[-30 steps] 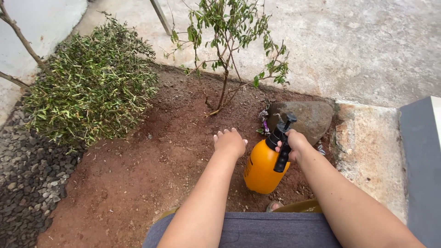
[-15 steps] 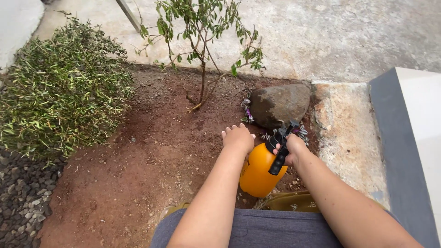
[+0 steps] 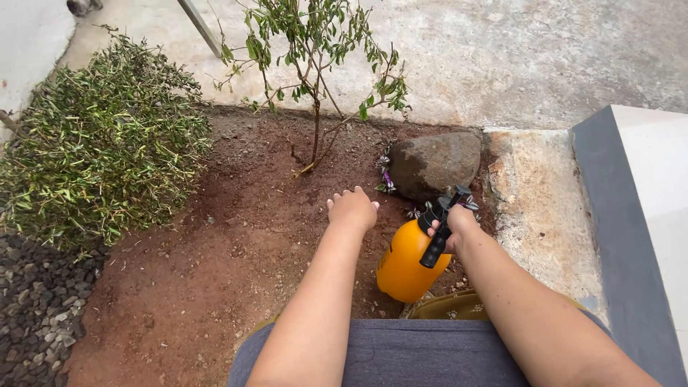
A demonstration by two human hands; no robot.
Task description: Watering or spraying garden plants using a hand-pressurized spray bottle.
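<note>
An orange spray bottle [image 3: 404,262] with a black pump head stands on red-brown soil [image 3: 236,236] just in front of my knees. My right hand [image 3: 456,226] is wrapped around its black handle. My left hand [image 3: 352,208] hovers palm down over the soil to the left of the bottle, fingers slightly spread and holding nothing. A thin young tree [image 3: 316,79] grows from the soil beyond my left hand.
A brown rock [image 3: 435,164] lies just behind the bottle. A low bushy shrub [image 3: 100,143] fills the left side, with grey gravel [image 3: 32,308] below it. Concrete paving [image 3: 516,57] runs behind the bed; a grey and white ledge [image 3: 631,215] rises at right.
My left hand has shifted left, away from the bottle's shoulder, and now hovers over bare soil. The right hand keeps its grip on the handle. The view has shifted slightly.
</note>
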